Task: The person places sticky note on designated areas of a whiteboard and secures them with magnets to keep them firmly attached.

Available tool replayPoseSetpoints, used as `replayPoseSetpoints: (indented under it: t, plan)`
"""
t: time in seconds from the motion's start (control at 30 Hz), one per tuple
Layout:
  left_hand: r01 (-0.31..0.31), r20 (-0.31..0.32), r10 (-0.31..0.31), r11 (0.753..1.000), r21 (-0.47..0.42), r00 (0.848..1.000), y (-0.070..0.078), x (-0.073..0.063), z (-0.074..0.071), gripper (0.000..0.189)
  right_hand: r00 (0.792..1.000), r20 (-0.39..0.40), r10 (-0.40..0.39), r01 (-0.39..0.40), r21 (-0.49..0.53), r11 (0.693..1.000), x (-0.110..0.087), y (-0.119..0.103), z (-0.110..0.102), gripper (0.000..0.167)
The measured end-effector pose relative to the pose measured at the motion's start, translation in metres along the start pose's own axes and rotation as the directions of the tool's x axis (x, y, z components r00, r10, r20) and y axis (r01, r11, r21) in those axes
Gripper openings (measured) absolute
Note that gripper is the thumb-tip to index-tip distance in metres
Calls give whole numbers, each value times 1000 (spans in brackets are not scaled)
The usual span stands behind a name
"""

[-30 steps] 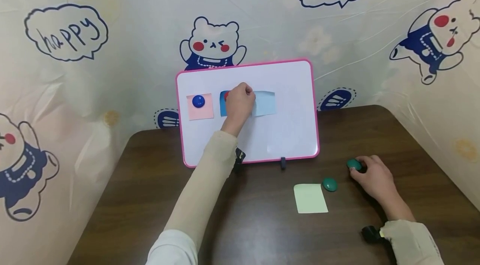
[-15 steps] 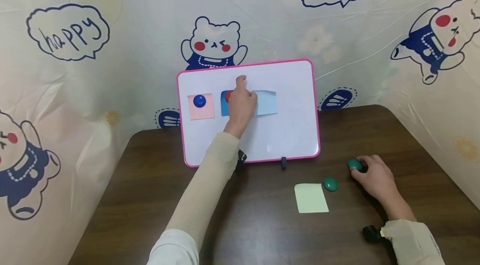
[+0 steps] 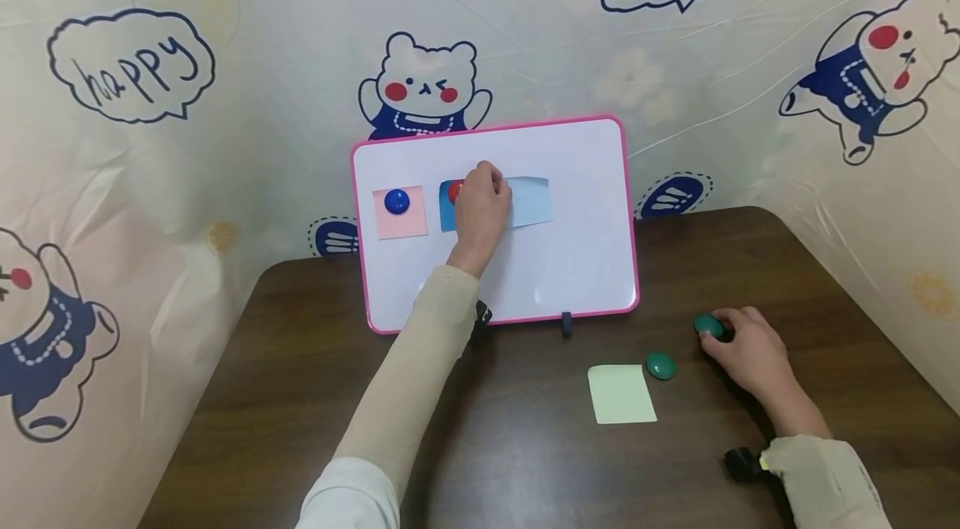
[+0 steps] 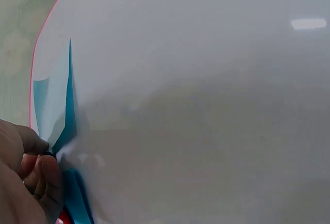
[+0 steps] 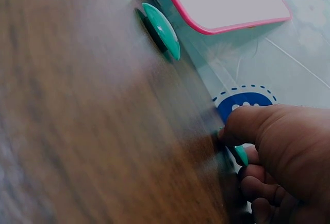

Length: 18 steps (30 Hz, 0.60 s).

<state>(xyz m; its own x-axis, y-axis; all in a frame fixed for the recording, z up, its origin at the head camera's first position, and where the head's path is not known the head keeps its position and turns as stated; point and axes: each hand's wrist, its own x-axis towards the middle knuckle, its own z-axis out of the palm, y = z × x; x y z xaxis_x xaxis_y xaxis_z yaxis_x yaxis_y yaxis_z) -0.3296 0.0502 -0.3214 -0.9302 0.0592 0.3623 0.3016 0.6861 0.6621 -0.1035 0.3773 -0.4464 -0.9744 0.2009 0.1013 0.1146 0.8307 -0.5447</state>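
On the whiteboard (image 3: pixel 570 262), my left hand (image 3: pixel 482 212) is at the left edge of a light blue sticky note (image 3: pixel 531 202). Its thumb and fingertips (image 4: pixel 36 144) pinch a small dark magnet (image 4: pixel 50 154), mostly hidden, at the note's edge. That note stands partly away from the board. Left of the hand, a red magnet (image 3: pixel 454 192) sits on a darker blue note (image 3: pixel 447 217), both partly covered. A blue magnet (image 3: pixel 397 202) lies on a pink note (image 3: pixel 401 227). My right hand (image 3: pixel 752 350) pinches a green magnet (image 3: pixel 707 326) low over the table.
A second green magnet (image 3: pixel 660 366) lies on the wooden table (image 3: pixel 525 462) beside a pale green sticky note (image 3: pixel 622 396). Black feet (image 3: pixel 566 325) hold the pink-framed board upright. Behind it hangs a printed curtain (image 3: pixel 285 96).
My left index finger lifted upward half a second ago and is now bent down again at the light blue note. My right hand stays on the green magnet.
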Motion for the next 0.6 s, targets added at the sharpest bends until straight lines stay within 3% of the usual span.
replayPoseSetpoints:
  t: [0.1, 0.6]
  plan:
    - [-41, -3, 41, 998, 51, 999, -1, 0, 0, 14, 1000, 8, 5, -5, 0, 1000, 0, 0, -1, 49]
    - [-121, 2, 122, 982, 143, 992, -2, 1, -1, 19, 1000, -20, 1, 0, 20, 1000, 0, -4, -4, 48]
